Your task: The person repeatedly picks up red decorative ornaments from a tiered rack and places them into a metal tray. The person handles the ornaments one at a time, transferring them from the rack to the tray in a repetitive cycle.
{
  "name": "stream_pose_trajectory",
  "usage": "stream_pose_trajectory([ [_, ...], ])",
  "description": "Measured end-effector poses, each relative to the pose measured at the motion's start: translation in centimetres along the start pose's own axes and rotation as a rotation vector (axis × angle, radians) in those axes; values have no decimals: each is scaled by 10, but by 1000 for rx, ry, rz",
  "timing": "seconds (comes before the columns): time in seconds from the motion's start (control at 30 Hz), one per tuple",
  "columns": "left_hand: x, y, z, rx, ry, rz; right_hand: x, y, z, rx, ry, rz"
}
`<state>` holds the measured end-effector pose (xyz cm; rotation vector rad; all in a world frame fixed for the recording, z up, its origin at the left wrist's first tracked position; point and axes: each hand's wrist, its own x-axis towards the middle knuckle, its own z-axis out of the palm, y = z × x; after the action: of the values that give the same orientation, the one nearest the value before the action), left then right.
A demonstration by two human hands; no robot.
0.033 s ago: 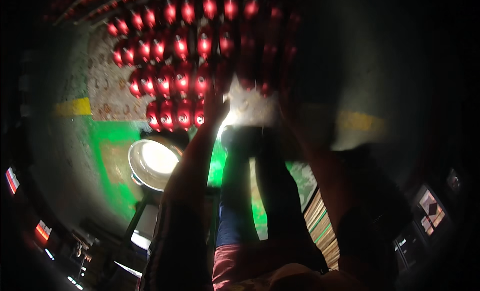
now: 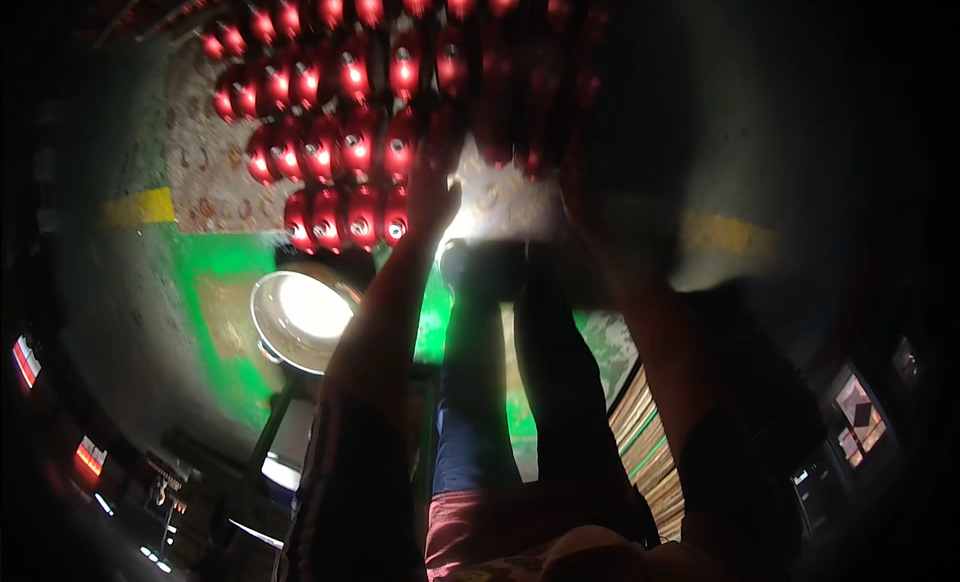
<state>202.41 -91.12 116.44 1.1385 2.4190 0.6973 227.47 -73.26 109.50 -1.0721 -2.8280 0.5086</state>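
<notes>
1. Closest to the camera, at the bottom of the view, are the person's own 2 legs (image 2: 520, 382) in dark trousers, running up toward a pair of dark shoes (image 2: 485, 262) that stand just below and between the 2 hands.
2. Both forearms rise from the lower edge, 1 on each side of the legs, and reach up and away.
3. The left hand (image 2: 432, 197) is up against the lower right end of a block of red canisters (image 2: 340, 132), touching or almost touching the nearest one in the bottom row. Its fingers are dark against a glare spot, so I cannot tell how far they are spread or whether they grip anything.
4. The right hand (image 2: 585, 187) lies in shadow, level with the left hand and apart from it, at the dim right edge of the same block. Its grip cannot be made out.
5. Below and to the left of the left hand, beside that forearm, stands a round shiny metal bowl (image 2: 300, 317) on a dark stand.
6. The floor (image 2: 230, 312) under the bowl is painted green; farther out it turns pale and speckled, with a yellow stripe (image 2: 140, 207) well to the left of the left hand.
7. Farthest away, the red canisters stand packed in several rows, their tops catching the light.
</notes>
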Motion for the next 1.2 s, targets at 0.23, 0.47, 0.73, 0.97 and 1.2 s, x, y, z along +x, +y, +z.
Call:
stream_pose_trajectory([
  [0.23,19,-16,55,-55,211,-58,41,-1,30,203,124,283],
  [0.47,27,-8,74,-53,342,-145,50,-4,23,230,279,420],
  [0.73,12,8,56,-149,245,-359,30,36,-2,624,212,475],
  [0.97,-123,36,-64,-246,151,-277,-52,-5,-128,1104,49,774],
  [1.2,-287,91,-244,-646,339,-611,-61,-131,-248,1598,-331,589],
])
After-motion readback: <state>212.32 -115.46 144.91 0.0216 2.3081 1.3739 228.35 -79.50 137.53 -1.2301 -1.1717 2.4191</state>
